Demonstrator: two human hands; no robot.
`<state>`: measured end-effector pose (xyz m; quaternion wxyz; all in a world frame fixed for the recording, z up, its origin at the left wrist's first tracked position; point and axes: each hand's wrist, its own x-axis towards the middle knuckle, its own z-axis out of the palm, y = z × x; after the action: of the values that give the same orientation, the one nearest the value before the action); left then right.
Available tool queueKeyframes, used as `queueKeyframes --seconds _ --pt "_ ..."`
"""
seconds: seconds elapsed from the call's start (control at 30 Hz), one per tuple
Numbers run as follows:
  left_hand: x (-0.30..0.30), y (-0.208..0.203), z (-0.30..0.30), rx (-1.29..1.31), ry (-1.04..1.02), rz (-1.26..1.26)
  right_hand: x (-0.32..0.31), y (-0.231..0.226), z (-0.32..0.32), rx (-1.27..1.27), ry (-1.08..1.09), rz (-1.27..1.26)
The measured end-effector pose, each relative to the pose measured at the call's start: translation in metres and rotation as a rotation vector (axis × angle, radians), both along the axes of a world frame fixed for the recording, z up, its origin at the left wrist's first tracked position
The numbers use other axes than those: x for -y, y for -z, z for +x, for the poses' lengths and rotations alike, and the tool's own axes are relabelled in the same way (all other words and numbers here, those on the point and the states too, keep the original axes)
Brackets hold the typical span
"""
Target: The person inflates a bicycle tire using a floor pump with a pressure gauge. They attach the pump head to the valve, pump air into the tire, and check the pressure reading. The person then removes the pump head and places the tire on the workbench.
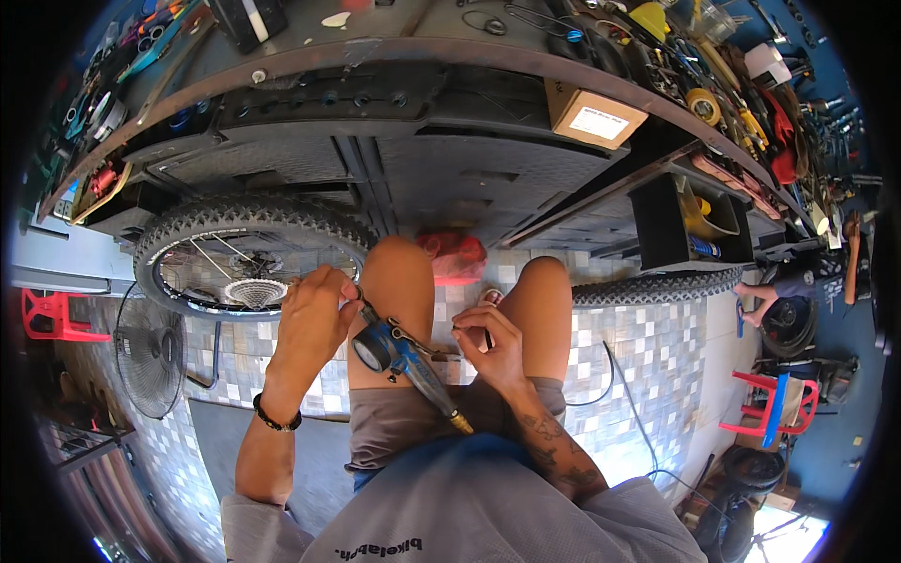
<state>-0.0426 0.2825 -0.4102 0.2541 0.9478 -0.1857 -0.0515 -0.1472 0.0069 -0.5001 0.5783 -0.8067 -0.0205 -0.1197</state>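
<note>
Across my lap lies a tire inflator gun (405, 362) with a blue and black body, a round pressure gauge (372, 348) and a brass fitting at its near end. My left hand (319, 310) is raised beside its far end, fingers curled and pinched together. What they hold, if anything, is too small to make out. Over my right thigh, my right hand (492, 343) is closed in a pinch, apart from the inflator's body. Anything between those fingertips is also too small to name. Left of my knees, a bicycle wheel (251, 223) with a knobby tire and cassette leans against the cabinets.
A tool-strewn workbench (422, 52) runs ahead, with a cardboard box (595, 114) beneath its edge. A red bag (453, 257) sits beyond my knees. A fan (150, 349) stands left; another tire (657, 287) lies right. Red chairs (765, 405) and hoses (631, 403) are around.
</note>
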Motion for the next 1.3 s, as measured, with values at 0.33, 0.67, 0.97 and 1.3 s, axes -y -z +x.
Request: queueKeyframes --seconds 0.33,0.67,0.97,1.3 --pt "0.003 0.007 0.014 0.004 0.029 -0.121 0.018 -0.012 0.006 0.068 0.025 -0.03" --pt "0.092 -0.053 -0.037 -0.503 -0.119 -1.438 -0.008 -0.125 0.021 0.139 0.022 0.416" --pt "0.123 -0.077 -0.052 -0.478 -0.128 -1.607 -0.001 -0.168 0.028 0.298 0.035 0.305" --pt "0.12 -0.077 -0.053 -0.538 -0.106 -1.657 0.001 -0.163 0.028 0.246 0.012 0.418"
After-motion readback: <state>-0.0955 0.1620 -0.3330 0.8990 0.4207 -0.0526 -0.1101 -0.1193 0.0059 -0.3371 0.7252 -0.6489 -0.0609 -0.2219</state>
